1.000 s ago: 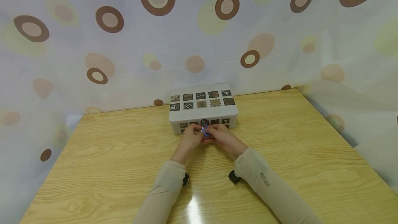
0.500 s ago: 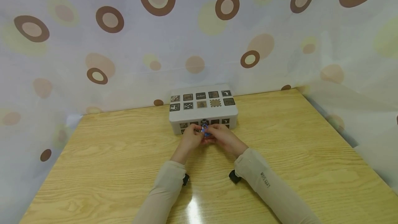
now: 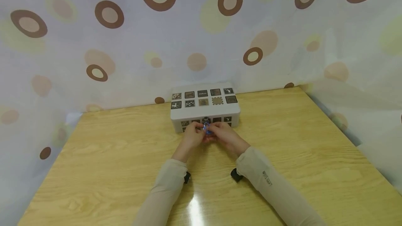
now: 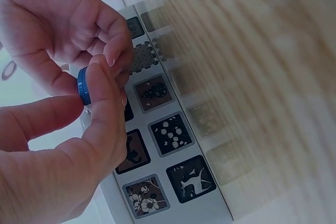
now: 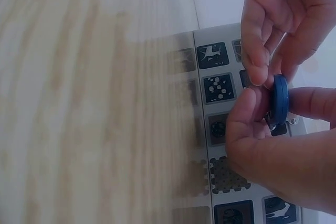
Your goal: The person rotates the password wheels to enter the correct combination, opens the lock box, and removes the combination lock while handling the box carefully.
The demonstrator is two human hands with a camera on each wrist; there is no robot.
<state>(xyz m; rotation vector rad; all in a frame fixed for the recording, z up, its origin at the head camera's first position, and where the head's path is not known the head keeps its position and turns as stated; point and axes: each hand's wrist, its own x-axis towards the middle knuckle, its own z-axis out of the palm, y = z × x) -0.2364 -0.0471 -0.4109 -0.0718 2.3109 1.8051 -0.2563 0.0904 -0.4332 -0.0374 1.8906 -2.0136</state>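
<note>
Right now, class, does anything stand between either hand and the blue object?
Nothing visible does: the left hand and right hand both grip the blue object in front of the white box.

Box (image 3: pixel 204 112): white, patterned with square motifs in black, brown and grey, among them white flowers and animal figures. Round object (image 5: pixel 282 100): blue. Table (image 3: pixel 103 152): yellow-tan, with wavy wood grain. Backdrop (image 3: pixel 179 37): whitish, with brown-ringed ovals and pale pink and yellow spots. Sleeves (image 3: pixel 276 186): cream, the right bearing dark lettering. Wrist devices (image 3: pixel 236 175): black.
</note>
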